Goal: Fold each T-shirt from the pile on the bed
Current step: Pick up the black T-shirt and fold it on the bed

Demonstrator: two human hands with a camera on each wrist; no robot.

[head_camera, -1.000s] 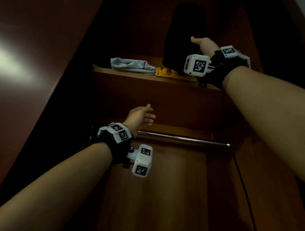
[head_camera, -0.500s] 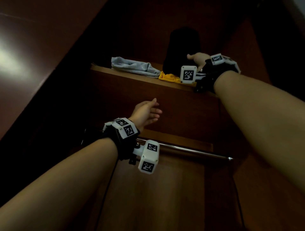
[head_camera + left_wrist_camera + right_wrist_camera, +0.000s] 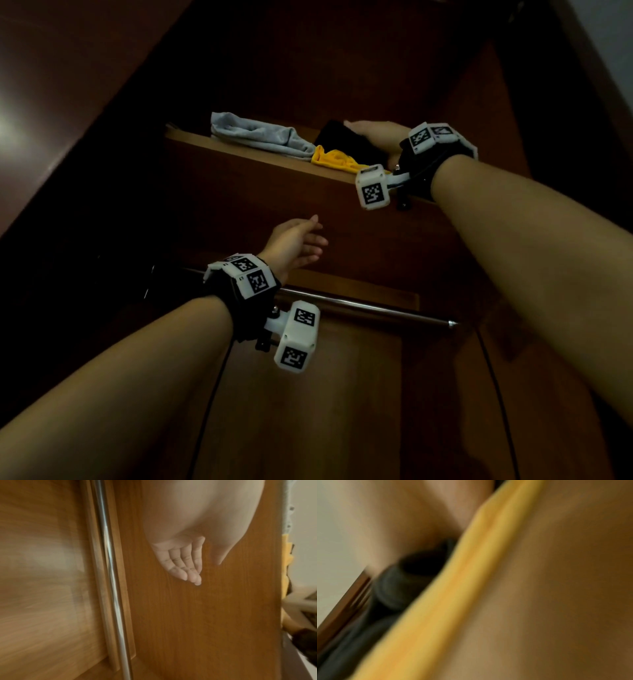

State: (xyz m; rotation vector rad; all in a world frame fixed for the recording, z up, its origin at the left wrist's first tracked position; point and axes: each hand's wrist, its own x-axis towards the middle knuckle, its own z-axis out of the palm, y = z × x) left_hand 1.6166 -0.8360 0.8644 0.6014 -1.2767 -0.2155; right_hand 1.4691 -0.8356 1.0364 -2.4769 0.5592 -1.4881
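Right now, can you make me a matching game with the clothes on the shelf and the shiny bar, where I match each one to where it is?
Things:
1. grey garment
2. yellow garment
3. black garment
4. metal rail

Places:
A. under the right hand
B. below the shelf, near the left hand
C. furthest left on the shelf
D. at the shelf's front edge, in front of the black one

Pairs: 1-C, 2-D, 3-A, 4-B
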